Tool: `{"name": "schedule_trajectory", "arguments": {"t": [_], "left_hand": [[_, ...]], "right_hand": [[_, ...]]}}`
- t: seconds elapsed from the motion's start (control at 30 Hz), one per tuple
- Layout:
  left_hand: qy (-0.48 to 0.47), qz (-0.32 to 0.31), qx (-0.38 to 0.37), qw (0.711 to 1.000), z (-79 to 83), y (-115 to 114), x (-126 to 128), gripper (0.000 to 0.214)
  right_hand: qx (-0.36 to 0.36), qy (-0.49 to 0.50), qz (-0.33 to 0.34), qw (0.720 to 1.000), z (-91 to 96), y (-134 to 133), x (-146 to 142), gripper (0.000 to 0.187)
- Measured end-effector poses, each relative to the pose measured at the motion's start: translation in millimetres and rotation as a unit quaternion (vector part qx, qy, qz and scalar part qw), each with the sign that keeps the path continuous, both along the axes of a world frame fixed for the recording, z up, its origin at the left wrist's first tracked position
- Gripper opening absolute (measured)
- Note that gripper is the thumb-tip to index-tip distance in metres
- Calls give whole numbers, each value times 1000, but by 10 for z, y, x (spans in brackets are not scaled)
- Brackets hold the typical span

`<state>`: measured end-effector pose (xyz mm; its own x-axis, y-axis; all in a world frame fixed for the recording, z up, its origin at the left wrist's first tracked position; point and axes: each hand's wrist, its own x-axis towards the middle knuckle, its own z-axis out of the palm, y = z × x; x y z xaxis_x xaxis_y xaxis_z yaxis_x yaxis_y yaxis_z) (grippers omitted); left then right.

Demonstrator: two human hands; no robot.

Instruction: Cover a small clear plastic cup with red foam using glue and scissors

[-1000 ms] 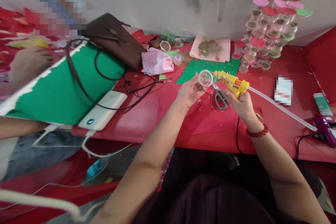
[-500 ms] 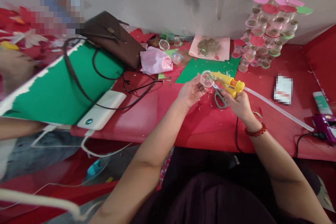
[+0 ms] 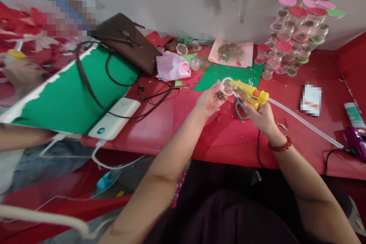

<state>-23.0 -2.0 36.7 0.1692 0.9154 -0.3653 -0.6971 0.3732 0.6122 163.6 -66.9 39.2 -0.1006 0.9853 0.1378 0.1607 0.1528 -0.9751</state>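
My left hand (image 3: 211, 101) pinches a small clear plastic cup (image 3: 228, 86), its round rim turned up toward me. A yellow hot glue gun (image 3: 248, 93) is gripped in my right hand (image 3: 260, 115), its nozzle end at the cup's rim; whether they touch I cannot tell. A long clear glue stick (image 3: 305, 123) trails out of the gun's back to the right. Below the gun, partly hidden by it, lie grey-green handled scissors (image 3: 241, 109) on red paper (image 3: 197, 126) among small scraps.
A hanging cluster of plastic cups with coloured discs (image 3: 294, 38) stands back right. Nearby are a pink sheet with dried bits (image 3: 231, 52), a green sheet (image 3: 210, 76), a pink cloth pouch (image 3: 173, 66), a brown bag (image 3: 128, 44) and a white power bank (image 3: 114, 119). Another person's arm (image 3: 25, 138) shows at left.
The whole view has shifted slightly, so things appear a little further right. My hands keep hold of the cup and the glue gun in nearly the same pose.
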Motion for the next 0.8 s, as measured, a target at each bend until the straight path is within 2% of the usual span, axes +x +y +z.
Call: {"name": "schedule_trajectory", "arguments": {"t": [0.2, 0.4, 0.6, 0.8], "left_hand": [[1, -4, 0, 1000, 7, -7, 0, 11], [2, 8, 0, 1000, 41, -16, 11, 13], [2, 30, -29, 999, 43, 19, -4, 17], [0, 42, -24, 999, 61, 21, -3, 26]], "right_hand": [[-2, 7, 6, 1000, -23, 9, 20, 55], [-8, -2, 27, 1000, -13, -11, 16, 60], [-4, -31, 23, 999, -26, -14, 25, 50], [-4, -36, 28, 999, -20, -15, 23, 48]]}}
